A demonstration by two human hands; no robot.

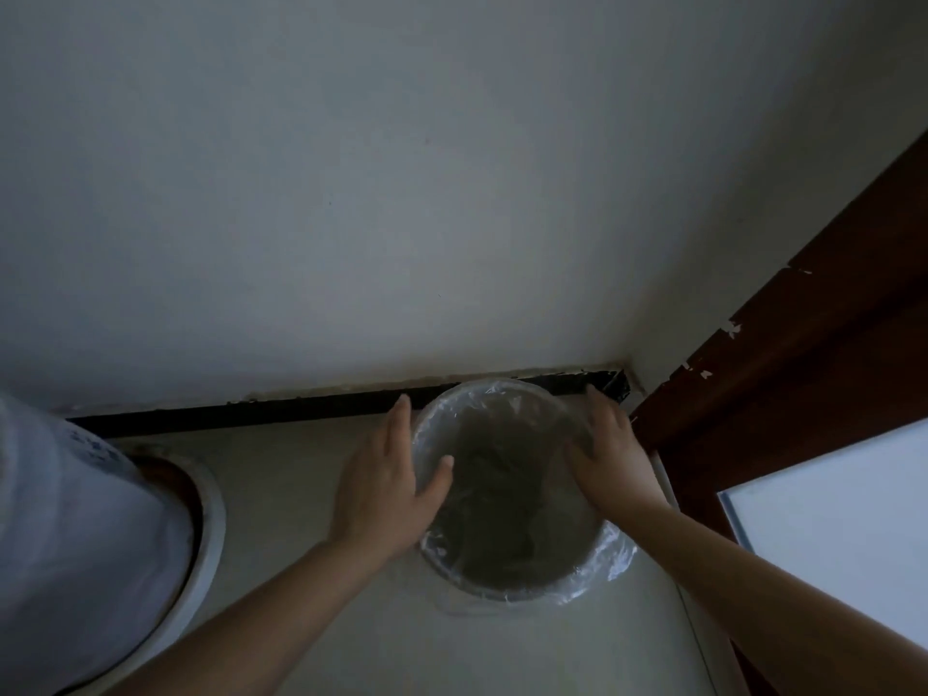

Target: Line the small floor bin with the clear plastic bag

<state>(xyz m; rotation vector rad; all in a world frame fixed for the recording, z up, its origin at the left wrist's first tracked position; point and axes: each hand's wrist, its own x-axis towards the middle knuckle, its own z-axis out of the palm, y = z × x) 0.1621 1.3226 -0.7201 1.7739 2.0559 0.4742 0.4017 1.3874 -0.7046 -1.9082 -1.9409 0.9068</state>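
A small round white bin (502, 592) stands on the floor in the corner, close to the wall. A clear plastic bag (615, 557) hangs inside it, its edge folded out over the rim, with loose plastic bunched at the near right. My left hand (389, 482) lies flat against the bin's left side, thumb hooked over the rim. My right hand (610, 454) presses on the right rim, fingers spread over the bag's edge. The bin's outer wall is mostly hidden from this angle.
A dark skirting strip (251, 411) runs along the foot of the white wall (401, 193). A dark brown door frame (803, 354) stands close to the bin's right. A large white rounded object (75, 519) sits on the floor at left. A bright panel (843, 519) lies at right.
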